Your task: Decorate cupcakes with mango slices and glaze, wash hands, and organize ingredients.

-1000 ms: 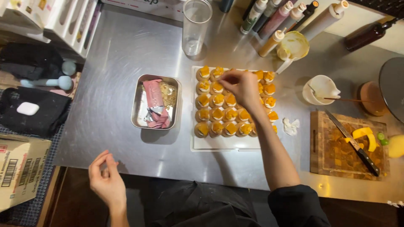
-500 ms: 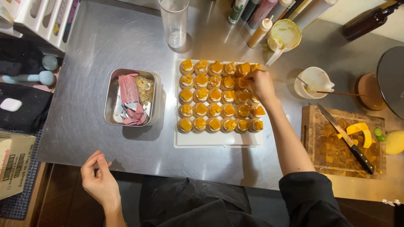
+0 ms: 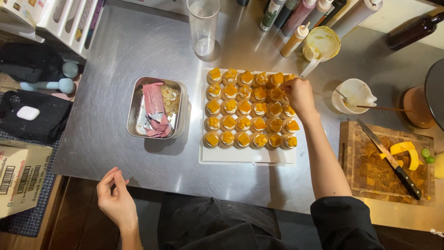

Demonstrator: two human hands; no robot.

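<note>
- Right hand (image 3: 299, 95): centre right of frame, fingers pinched over the upper right rows of canapés (image 3: 249, 109); whatever it pinches is hidden, so the grip's content cannot be told.
- Left hand (image 3: 116, 201): lower left, off the counter edge, fingers loosely spread, holding nothing.
- Canapés: small round bases topped with orange cubes, in rows on a white board (image 3: 247, 156), centre of frame. Likely light, soft, easily toppled; best taken by the base sides.
- Steel tray (image 3: 181, 111): left of board, pink wrapper inside.
- Knife (image 3: 391, 159): on the wooden board, lower right.
</note>
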